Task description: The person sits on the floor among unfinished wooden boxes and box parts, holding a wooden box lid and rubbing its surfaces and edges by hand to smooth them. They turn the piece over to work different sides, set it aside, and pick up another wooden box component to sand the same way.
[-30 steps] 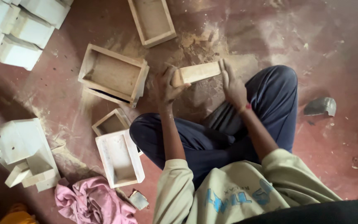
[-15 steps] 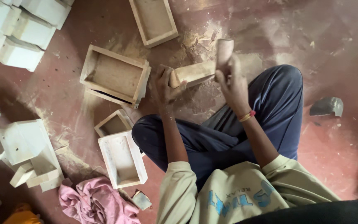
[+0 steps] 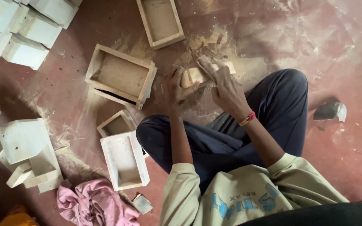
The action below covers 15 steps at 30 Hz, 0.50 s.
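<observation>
Wooden block (image 3: 194, 75) sits gripped in our left hand (image 3: 177, 86); our right hand (image 3: 225, 86) presses sandpaper (image 3: 206, 65) on it.

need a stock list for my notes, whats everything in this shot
small wood piece: one, pale tan, on the floor between the hands
open wooden boxes: three, bare tan wood, on the floor at top centre, centre left and beside the knee
white open box: one, white, by the left knee
white blocks: several, white, stacked top left
white box parts: a cluster, white, far left
pink cloth: one, pink, crumpled at bottom left
grey scrap: one, grey, on the floor at right
floor: reddish, dusted with sawdust
left hand: grips the left end of the wood piece
right hand: lies over the wood piece, red band at the wrist
</observation>
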{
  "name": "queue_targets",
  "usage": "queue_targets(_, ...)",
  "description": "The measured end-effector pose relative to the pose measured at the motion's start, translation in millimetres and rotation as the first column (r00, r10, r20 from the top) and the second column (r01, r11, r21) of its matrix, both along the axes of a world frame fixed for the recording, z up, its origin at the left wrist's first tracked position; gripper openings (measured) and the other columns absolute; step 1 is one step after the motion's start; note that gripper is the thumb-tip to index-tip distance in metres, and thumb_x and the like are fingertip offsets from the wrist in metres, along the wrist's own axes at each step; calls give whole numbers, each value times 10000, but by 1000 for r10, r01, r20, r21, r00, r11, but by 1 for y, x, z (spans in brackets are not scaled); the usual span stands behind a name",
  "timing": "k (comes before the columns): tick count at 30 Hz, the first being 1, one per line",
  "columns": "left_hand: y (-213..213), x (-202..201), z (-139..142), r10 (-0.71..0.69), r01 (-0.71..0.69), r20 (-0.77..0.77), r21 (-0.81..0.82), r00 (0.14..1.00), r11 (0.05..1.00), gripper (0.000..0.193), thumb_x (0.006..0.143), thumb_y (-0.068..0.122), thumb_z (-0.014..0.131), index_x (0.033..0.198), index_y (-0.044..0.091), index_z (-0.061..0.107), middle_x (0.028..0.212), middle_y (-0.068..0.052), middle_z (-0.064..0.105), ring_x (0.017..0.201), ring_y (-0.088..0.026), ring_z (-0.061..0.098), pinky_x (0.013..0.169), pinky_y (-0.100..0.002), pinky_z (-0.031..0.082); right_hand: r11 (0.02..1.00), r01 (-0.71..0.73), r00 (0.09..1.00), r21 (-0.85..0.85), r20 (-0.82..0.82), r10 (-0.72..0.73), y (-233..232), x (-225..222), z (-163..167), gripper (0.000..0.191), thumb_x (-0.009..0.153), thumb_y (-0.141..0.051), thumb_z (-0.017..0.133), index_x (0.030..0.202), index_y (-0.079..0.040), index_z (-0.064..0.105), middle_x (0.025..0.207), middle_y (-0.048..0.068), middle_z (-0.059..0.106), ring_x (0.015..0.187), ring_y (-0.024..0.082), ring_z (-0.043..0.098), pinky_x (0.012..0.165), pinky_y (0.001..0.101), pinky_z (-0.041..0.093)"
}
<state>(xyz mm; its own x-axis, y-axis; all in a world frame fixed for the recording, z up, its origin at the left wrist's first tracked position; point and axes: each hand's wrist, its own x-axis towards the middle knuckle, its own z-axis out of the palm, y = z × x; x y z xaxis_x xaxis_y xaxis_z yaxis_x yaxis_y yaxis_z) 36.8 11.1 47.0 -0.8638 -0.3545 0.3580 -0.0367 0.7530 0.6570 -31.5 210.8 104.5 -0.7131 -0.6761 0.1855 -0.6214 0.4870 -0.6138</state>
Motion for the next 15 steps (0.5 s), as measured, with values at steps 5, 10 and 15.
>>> queue_targets(5,-3,0,-15,-61,60,-11,-121,998,991,615,737,528,850,1079,66,633,1065,-135,627,971,-362,636,866,-497,505,993,-11,991,-115,133,26,7,27,43,664,977,-64,571,1603,-117,355,1048,197,580,778,343,606,658,453,509)
queue_targets(10,-6,-3,-38,-56,55,-3,-162,998,985,625,720,502,847,1107,60,635,1069,-165,644,921,-390,614,806,-510,492,992,118,987,50,104,-123,-8,32,15,661,944,-87,568,1576,-85,372,949,203,660,632,357,617,554,465,477)
queue_targets(15,-8,-1,-40,29,-34,-35,-145,999,989,568,723,409,869,1114,69,636,1065,-140,642,943,-395,640,805,-493,523,987,145,989,-77,36,-142,2,30,-57,606,941,-36,544,1532,-98,421,1075,215,695,739,361,657,596,445,506)
